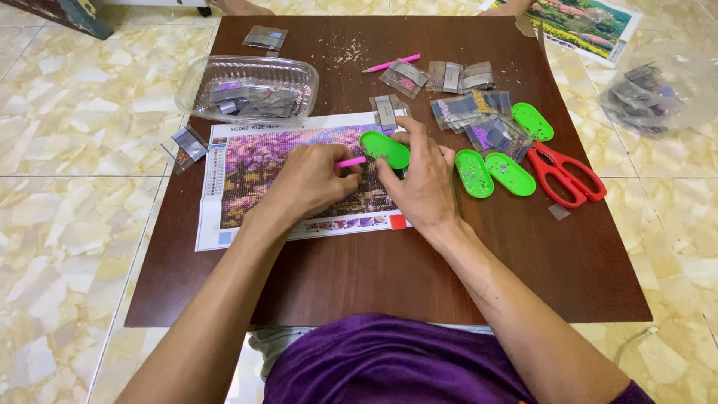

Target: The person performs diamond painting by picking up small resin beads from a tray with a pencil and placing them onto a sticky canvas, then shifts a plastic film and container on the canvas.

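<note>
Left hand: fingers closed on a pink applicator pen, tip over the diamond-painting canvas. Right hand: fingers pinched on the green oval bead tray, at the canvas's upper right. Small grey resealable bead packets are clustered right of the canvas; more fill a clear plastic container above it. Three further green trays and red scissors lie to the right. Surface: dark brown wooden table on a cream marbled tile floor.
</note>
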